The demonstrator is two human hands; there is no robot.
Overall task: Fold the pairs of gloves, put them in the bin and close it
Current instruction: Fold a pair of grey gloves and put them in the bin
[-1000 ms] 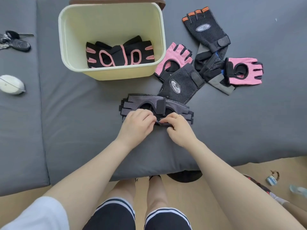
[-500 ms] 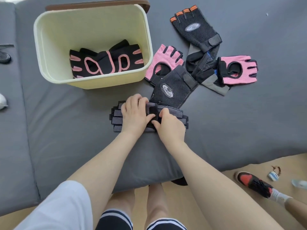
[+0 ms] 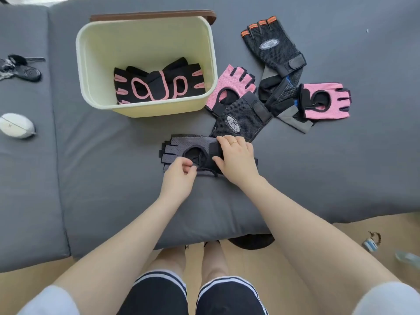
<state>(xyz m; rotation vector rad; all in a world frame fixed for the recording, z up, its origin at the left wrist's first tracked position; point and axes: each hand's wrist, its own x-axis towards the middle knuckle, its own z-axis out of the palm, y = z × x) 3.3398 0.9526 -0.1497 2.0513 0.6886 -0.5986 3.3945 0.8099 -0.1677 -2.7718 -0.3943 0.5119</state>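
A pair of grey fingerless gloves lies stacked on the grey mat in front of me. My left hand pinches the pair's near edge with curled fingers. My right hand lies flat on its right half, covering it. Behind stands the pale yellow bin, holding a folded black-and-pink pair. Its brown lid lies behind it. To the right lie loose gloves: two pink ones, two black mesh ones and a black-and-grey one.
Keys and a white oval object lie on the left mat section. The mat's front edge drops to a wooden floor near my knees. A small object lies on the floor at the right.
My left hand has slid back off the grey gloves to their near edge. My right hand has moved right and further onto the pair, uncovering its left half.
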